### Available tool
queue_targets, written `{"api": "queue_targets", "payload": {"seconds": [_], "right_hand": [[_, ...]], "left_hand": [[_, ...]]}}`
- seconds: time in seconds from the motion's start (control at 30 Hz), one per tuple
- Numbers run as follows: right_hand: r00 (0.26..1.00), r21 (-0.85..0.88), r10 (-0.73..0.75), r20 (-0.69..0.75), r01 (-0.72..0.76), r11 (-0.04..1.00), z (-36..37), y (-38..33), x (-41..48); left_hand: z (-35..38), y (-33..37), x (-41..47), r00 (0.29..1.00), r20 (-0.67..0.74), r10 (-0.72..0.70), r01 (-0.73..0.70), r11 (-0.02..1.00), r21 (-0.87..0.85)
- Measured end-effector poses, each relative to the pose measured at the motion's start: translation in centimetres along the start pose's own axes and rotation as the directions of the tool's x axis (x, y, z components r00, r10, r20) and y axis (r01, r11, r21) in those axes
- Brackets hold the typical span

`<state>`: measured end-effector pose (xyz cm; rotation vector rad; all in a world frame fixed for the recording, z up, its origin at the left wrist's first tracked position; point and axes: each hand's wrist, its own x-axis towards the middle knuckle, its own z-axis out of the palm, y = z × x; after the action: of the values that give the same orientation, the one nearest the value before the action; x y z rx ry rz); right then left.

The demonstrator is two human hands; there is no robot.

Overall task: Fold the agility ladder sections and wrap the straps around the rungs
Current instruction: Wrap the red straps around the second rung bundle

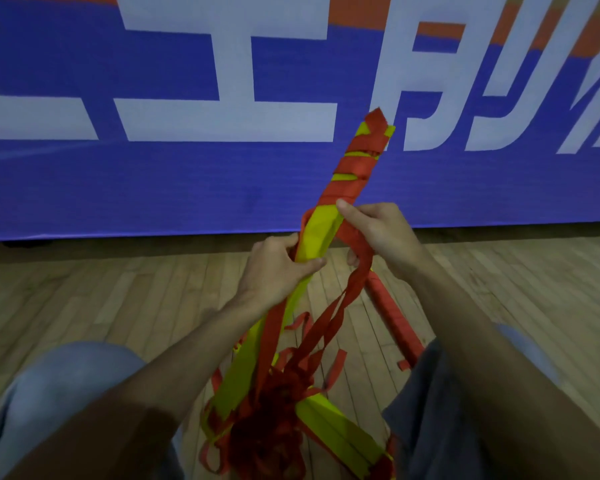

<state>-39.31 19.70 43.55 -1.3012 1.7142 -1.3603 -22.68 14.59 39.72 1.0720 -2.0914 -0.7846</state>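
Left hand (274,268) is wrapped around the yellow rung bundle (317,233) mid-length. The bundle tilts up and away toward the right, and its far end is already bound in red strap (352,296). Right hand (381,233) has its fingers curled round the loose strap just right of the bundle, thumb at the edge of the wraps. The slack drops into a strap tangle (278,410) on the wooden floor (118,289), near, between the knees. Second yellow rung stack (340,434) lies near right, and a fully red-wrapped bundle (392,317) lies under the right forearm. Blue banner (153,185) at far.
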Motion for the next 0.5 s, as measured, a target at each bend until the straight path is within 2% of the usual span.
{"api": "queue_targets", "payload": {"seconds": [0.1,0.23,0.3,0.37,0.43,0.5], "right_hand": [[0.982,-0.05,-0.051,-0.18,0.042,0.998,0.9,0.6,0.2],[0.956,-0.065,-0.088,-0.279,0.073,0.995,1.0,0.6,0.3],[0.95,-0.054,-0.092,-0.298,0.08,0.995,0.8,0.7,0.4],[0.946,-0.001,-0.091,-0.312,0.096,0.995,0.6,0.8,0.5],[0.953,0.087,-0.087,-0.291,0.117,0.989,0.3,0.9,0.5],[0.966,0.197,-0.094,-0.241,0.144,0.97,-0.1,0.8,0.4]], "left_hand": [[0.5,-0.5,-0.1,0.995,-0.034,0.092,-0.084,0.978,0.193],[0.5,-0.5,0.1,0.988,0.034,0.148,-0.152,0.976,0.154],[0.5,-0.4,0.2,0.989,0.07,0.132,-0.137,0.989,0.056],[0.5,-0.4,0.2,0.997,0.063,0.038,-0.028,0.987,-0.161],[0.3,-0.1,0.2,0.991,0.078,-0.106,0.129,0.889,-0.44],[0.0,0.2,0.2,0.981,0.165,-0.104,0.182,0.795,-0.579]]}}
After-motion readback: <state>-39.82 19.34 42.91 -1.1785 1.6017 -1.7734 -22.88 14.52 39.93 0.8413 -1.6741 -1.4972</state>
